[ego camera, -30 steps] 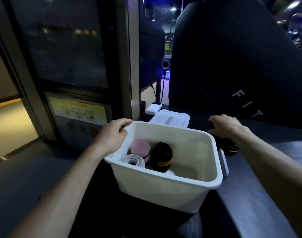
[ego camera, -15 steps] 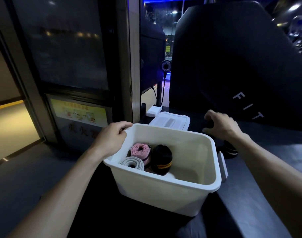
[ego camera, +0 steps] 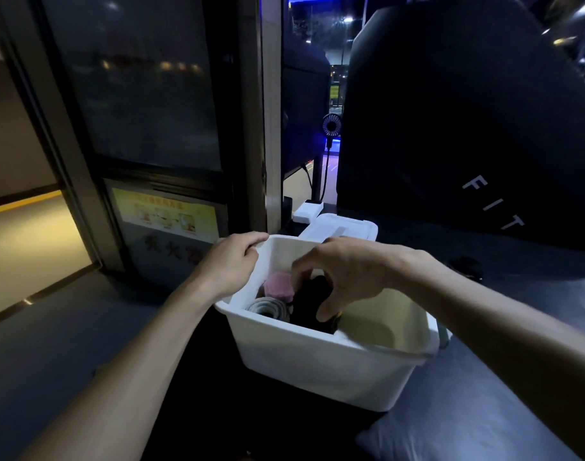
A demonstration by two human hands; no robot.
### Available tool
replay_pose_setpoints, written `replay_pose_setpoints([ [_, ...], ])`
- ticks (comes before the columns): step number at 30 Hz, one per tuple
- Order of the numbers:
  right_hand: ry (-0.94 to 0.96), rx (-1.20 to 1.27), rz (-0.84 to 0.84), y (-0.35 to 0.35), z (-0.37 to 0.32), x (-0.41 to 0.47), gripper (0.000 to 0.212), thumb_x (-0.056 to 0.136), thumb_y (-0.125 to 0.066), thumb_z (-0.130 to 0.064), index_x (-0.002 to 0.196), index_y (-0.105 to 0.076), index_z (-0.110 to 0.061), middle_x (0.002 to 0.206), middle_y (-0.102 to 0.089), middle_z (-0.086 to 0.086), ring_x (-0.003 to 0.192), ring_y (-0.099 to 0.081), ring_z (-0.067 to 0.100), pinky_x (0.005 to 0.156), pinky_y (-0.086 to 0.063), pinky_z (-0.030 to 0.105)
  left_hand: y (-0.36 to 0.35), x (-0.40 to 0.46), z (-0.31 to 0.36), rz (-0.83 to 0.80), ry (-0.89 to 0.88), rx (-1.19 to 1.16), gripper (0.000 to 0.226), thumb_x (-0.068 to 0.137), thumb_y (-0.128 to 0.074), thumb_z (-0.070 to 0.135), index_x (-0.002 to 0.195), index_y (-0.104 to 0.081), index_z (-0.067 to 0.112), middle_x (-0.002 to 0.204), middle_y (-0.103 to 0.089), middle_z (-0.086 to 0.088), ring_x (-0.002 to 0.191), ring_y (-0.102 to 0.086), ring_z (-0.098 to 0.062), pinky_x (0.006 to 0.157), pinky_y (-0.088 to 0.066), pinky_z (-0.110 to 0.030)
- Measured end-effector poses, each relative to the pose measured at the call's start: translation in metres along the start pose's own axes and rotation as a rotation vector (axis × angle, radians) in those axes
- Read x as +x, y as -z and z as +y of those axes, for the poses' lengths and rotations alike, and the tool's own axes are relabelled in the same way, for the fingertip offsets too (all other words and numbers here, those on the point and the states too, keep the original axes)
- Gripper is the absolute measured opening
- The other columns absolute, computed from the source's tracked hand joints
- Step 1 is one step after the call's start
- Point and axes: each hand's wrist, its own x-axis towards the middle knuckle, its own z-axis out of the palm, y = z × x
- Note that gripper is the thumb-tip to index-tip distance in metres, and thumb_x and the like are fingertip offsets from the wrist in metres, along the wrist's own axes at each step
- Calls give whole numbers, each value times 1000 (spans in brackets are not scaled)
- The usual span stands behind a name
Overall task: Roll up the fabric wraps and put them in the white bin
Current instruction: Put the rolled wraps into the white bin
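Observation:
The white bin (ego camera: 317, 367) stands on a dark padded surface in front of me. My left hand (ego camera: 231, 264) grips its far left rim. My right hand (ego camera: 347, 271) reaches down into the bin from above, thumb and fingers curled round a black rolled wrap (ego camera: 309, 304). Beside that roll, against the bin's left wall, sit a pink rolled wrap (ego camera: 278, 284) and a grey rolled wrap (ego camera: 269, 307). The right half of the bin shows bare floor. A dark wrap (ego camera: 467, 264) lies on the surface to the right of the bin, too dim to make out well.
The bin's white lid (ego camera: 337, 227) lies just behind it, with a small white box (ego camera: 307, 209) further back. A tall black padded panel (ego camera: 467, 128) lettered FIT rises at the back right. A small fan (ego camera: 331, 126) and a glass door frame (ego camera: 261, 128) stand behind.
My right hand has swung left from the dark wrap beside the bin and dropped into the bin, onto the black roll. My left hand has stayed on the rim.

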Motion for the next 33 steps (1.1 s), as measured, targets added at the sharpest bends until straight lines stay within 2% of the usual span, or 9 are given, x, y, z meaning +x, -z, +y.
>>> replay_pose_setpoints([
  [3, 24, -23, -77, -4, -3, 8, 51, 70, -88, -44, 115, -65, -36, 98, -64, -12, 89, -55, 13, 74, -49, 32, 0, 0, 1, 7, 9, 15, 44, 104, -44, 11, 144, -59, 23, 145, -61, 5, 125, -59, -12, 91, -42, -21],
  [7, 56, -72, -54, -18, -10, 19, 52, 69, -88, -41, 114, -62, -32, 94, -62, -11, 85, -52, 13, 66, -43, 31, 1, -1, 0, 7, 12, 12, 45, 103, -45, 12, 143, -60, 27, 142, -63, 5, 110, -68, -19, 82, -53, -31],
  [10, -25, 34, -104, -28, -3, 21, 48, 68, -91, -37, 106, -63, -30, 94, -66, -8, 86, -62, 18, 71, -54, 36, 1, -2, 0, 13, 14, 13, 45, 103, -45, 13, 143, -59, 27, 142, -63, 5, 101, -68, -12, 73, -50, -23],
  [15, -90, 357, -104, -8, 24, 5, 18, 85, -80, -28, 102, -75, -22, 84, -74, -16, 76, -73, 5, 77, -60, 29, 1, -2, 1, 4, 17, 0, 45, 104, -45, 12, 144, -58, 26, 145, -61, 6, 115, -65, -14, 88, -53, -30],
  [18, -182, 584, 147, 8, 62, -16, 9, 95, -68, -11, 100, -73, -6, 90, -76, 0, 70, -76, 22, 65, -63, 36, 0, -1, 0, 5, 15, -5, 45, 104, -45, 11, 144, -58, 25, 145, -61, 5, 124, -61, -13, 92, -48, -26],
  [22, -517, 364, 531, -6, 134, -42, 8, 91, -70, -16, 85, -74, -20, 78, -75, 1, 69, -73, 21, 65, -61, 34, -2, 2, 1, 21, 17, -6, 45, 103, -46, 9, 143, -60, 23, 142, -63, 6, 127, -59, -15, 92, -42, -24],
  [27, -929, 109, 266, -61, 201, -72, 15, 79, -79, -36, 90, -71, -29, 106, -70, 8, 96, -65, 29, 82, -56, 36, -4, 5, -2, 20, 26, -53, 46, 101, -47, 7, 142, -61, 24, 142, -63, 7, 130, -57, -13, 94, -41, -23],
  [31, -931, 133, 148, -91, 219, -82, 39, 78, -80, -40, 113, -69, -26, 125, -61, 4, 121, -55, 25, 100, -47, 36, -3, 4, -1, 22, 26, -64, 47, 101, -47, 7, 142, -60, 25, 140, -64, 9, 113, -65, -13, 90, -50, -31],
  [33, -926, 52, 182, -99, 219, -87, 37, 80, -75, -33, 116, -67, -29, 126, -56, 1, 124, -48, 26, 101, -38, 33, -3, 3, 0, 24, 27, -66, 47, 102, -47, 7, 143, -60, 26, 140, -64, 9, 109, -66, -12, 90, -52, -32],
])
